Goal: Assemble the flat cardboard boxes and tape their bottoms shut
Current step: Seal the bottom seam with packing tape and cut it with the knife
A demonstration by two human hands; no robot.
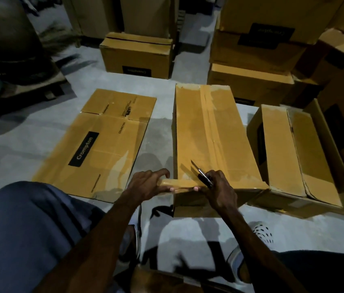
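Head view. I look down on an assembled box (213,134) standing on the floor (162,132) with its bottom turned up, so the seam faces me for taping. A long run of brown tape (209,123) already covers the centre seam from the far edge toward the near one. At the near edge a second strip of tape (179,183) is stretched crosswise. My left hand (147,183) pinches the free end of this strip just past the box's near-left corner, keeping it taut. My right hand (219,187) is curled round a small cutter (203,176), its blade pointing up and away over the box, while the thumb presses the strip down on the near edge; I judge this grip is meant to sever the strip cleanly against tension. Neither hand is free: one is clamped on tape, the other on the tool.

Left of the box lies a flat carton (101,144), printed "Crompton", unfolded and untouched, so at least one more assembly remains. Right of the box, touching its near corner, sits another carton (293,149) with a flap torn and standing open. Behind the box, finished cartons (137,56) are stacked. A white shoe (263,231) rests on the floor nearer than the box.
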